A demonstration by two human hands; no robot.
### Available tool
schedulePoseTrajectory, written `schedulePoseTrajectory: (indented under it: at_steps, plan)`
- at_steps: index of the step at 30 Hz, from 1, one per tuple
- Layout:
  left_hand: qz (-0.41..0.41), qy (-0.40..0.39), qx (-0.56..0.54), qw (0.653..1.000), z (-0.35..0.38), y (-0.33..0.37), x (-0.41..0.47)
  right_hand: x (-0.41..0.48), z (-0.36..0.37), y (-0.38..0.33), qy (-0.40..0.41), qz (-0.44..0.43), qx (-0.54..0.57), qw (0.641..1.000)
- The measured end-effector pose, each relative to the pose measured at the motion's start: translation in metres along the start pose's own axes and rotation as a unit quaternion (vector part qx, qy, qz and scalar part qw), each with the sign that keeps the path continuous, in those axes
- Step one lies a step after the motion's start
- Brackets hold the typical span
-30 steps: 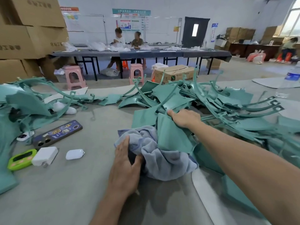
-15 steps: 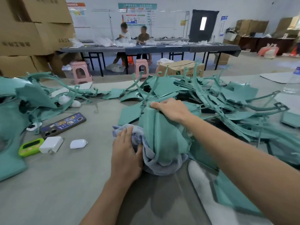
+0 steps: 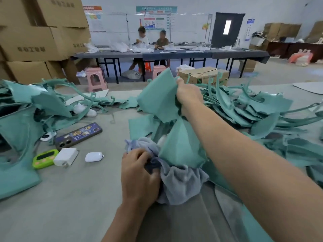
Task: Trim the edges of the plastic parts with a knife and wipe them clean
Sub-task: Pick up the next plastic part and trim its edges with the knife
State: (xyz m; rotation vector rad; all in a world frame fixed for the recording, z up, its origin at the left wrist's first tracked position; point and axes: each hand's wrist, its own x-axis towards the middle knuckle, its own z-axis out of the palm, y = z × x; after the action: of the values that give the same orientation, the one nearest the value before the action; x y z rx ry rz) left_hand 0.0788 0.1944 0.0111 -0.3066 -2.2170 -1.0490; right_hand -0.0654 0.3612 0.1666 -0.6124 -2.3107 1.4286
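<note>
My right hand [image 3: 187,94] grips the top edge of a teal plastic part [image 3: 159,100] and holds it lifted and tilted above the table. Its lower section [image 3: 181,145] hangs down onto a crumpled grey-blue cloth [image 3: 181,180]. My left hand [image 3: 139,173] holds that cloth bunched against the table, fingers curled into it. No knife is visible. A large pile of teal plastic parts and trimmed strips [image 3: 258,110] lies to the right, and another heap [image 3: 26,109] sits at the left.
On the grey table [image 3: 70,198] to the left lie a phone [image 3: 78,135], a green timer [image 3: 45,158], a white charger [image 3: 65,156] and a white earbud case [image 3: 93,156]. Cardboard boxes [image 3: 40,37] stack up at the far left. Two people sit at a distant table.
My right hand has lifted the teal part up and away from the table, standing it up. My left hand has curled and bunched the cloth tighter beneath it.
</note>
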Motion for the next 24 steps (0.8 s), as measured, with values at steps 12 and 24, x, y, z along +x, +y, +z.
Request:
schedulePoseTrajectory:
  at_steps: [12, 24]
  plan:
    - [-0.39, 0.217, -0.183, 0.876, -0.035, -0.014, 0.022, -0.087, 0.029, -0.029, -0.084, -0.502, -0.155, 0.847]
    - [-0.269, 0.076, -0.673, 0.684, -0.043, 0.043, 0.026, -0.175, 0.007, 0.035, -0.078, -0.663, -0.158, 0.728]
